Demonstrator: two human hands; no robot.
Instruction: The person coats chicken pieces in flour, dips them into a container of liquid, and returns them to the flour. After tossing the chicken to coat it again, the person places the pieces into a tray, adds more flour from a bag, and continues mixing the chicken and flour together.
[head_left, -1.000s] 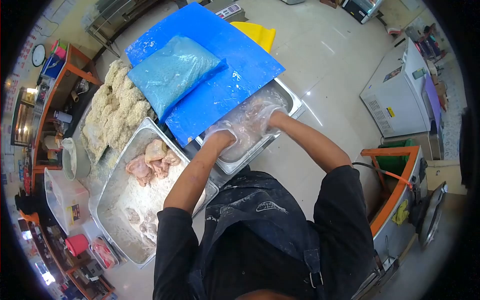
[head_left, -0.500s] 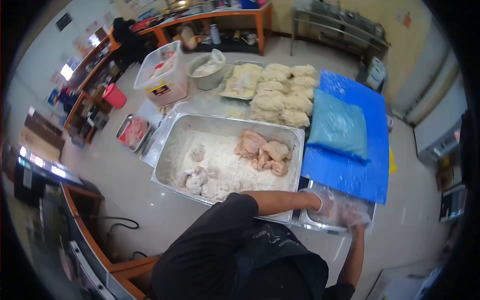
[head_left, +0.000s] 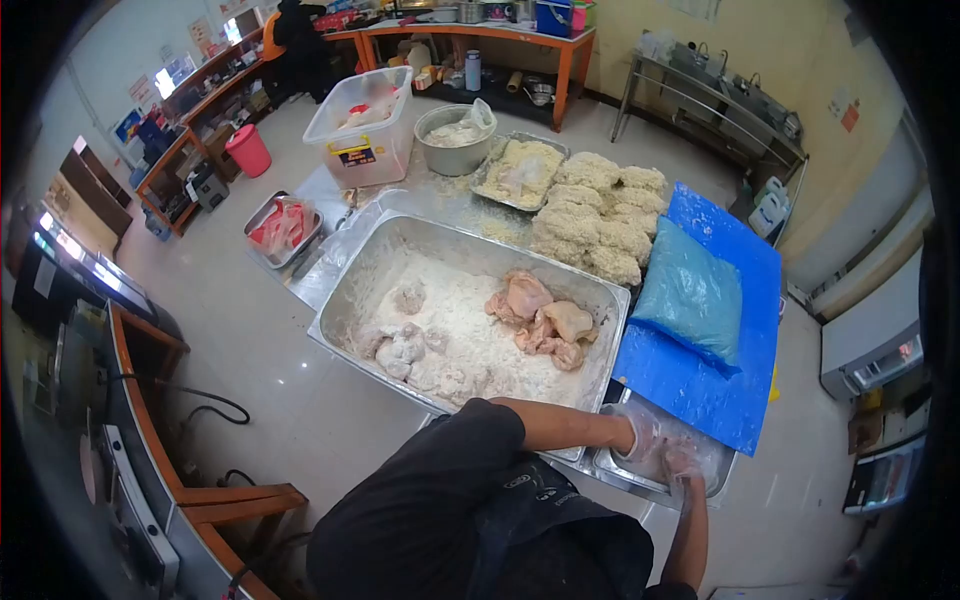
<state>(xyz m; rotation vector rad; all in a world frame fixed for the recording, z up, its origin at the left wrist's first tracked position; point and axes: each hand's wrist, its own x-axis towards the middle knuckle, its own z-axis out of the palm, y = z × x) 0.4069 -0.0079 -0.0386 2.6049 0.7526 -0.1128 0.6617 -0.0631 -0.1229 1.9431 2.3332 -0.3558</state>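
Observation:
My left hand (head_left: 641,428), in a clear plastic glove, reaches into a small metal tray (head_left: 718,480) at the lower right. Beside it, my right hand (head_left: 684,460), gloved too, is over the same tray. The fingers of both are too blurred to make out, and so is anything between them. Left of them is a large metal pan (head_left: 345,268) of white flour (head_left: 450,325). Raw chicken pieces (head_left: 545,315) lie at its right side, and floured pieces (head_left: 402,350) at its left.
A blue board (head_left: 690,385) bears a blue bag (head_left: 690,290). Behind the pan are breaded pieces (head_left: 595,220), a crumb tray (head_left: 520,172), a pot (head_left: 455,155) and a clear bin (head_left: 362,165). A meat tray (head_left: 283,228) sits left. A person (head_left: 295,45) stands far back.
The view has shifted, so the pan and board appear elsewhere in the frame. Both hands remain at the small tray, with my right hand a little closer to my left.

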